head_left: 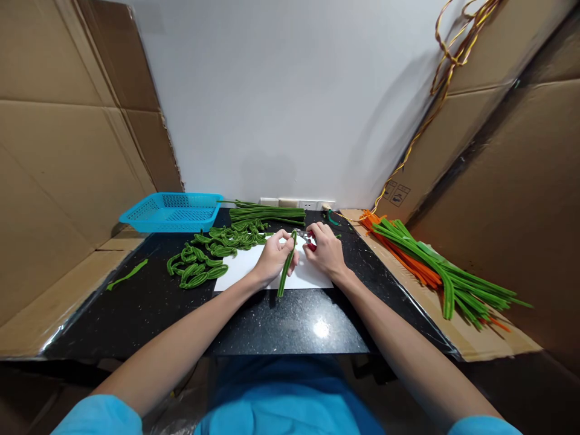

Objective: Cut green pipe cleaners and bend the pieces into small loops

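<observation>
My left hand (274,258) pinches a green pipe cleaner (286,269) that is bent over at its top, with its length hanging down toward the table's front. Red-handled pliers or scissors (310,243) are gripped in my right hand (325,249); their metal jaws are at the bent top of the pipe cleaner. I cannot tell which tool it is, as fingers cover most of it. Both hands are above a white sheet of paper (238,272). Left of the paper lies a pile of looped green pipe cleaners (199,266).
Straight green pipe cleaners (267,214) lie at the back, near a blue basket (170,226). Orange and green bundles (430,266) rest on cardboard at the right. One green strip (129,275) lies at the left. Cardboard walls (58,145) flank the black table (290,329); a twisted wire (421,133) hangs right.
</observation>
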Available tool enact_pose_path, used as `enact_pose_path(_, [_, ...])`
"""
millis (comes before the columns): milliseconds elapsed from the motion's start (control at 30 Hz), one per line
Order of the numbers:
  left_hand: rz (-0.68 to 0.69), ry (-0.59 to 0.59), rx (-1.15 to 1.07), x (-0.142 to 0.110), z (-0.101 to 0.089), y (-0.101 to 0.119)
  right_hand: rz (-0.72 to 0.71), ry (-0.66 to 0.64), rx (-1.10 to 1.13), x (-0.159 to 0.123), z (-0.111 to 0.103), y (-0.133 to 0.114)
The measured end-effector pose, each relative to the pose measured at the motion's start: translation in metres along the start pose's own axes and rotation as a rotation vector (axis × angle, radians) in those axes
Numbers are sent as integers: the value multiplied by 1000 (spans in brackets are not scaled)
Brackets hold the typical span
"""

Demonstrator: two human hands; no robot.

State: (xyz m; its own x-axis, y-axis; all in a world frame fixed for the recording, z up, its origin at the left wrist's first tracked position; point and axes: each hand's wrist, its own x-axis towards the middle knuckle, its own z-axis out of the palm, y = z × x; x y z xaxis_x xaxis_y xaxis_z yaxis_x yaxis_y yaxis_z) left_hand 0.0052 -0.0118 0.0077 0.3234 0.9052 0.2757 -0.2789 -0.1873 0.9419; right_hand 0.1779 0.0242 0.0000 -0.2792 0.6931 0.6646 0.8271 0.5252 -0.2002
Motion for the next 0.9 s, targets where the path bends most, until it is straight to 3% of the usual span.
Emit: enact_pose_path(900, [94,-55,-12,-7,18,8,9,163,303,-2,19,9])
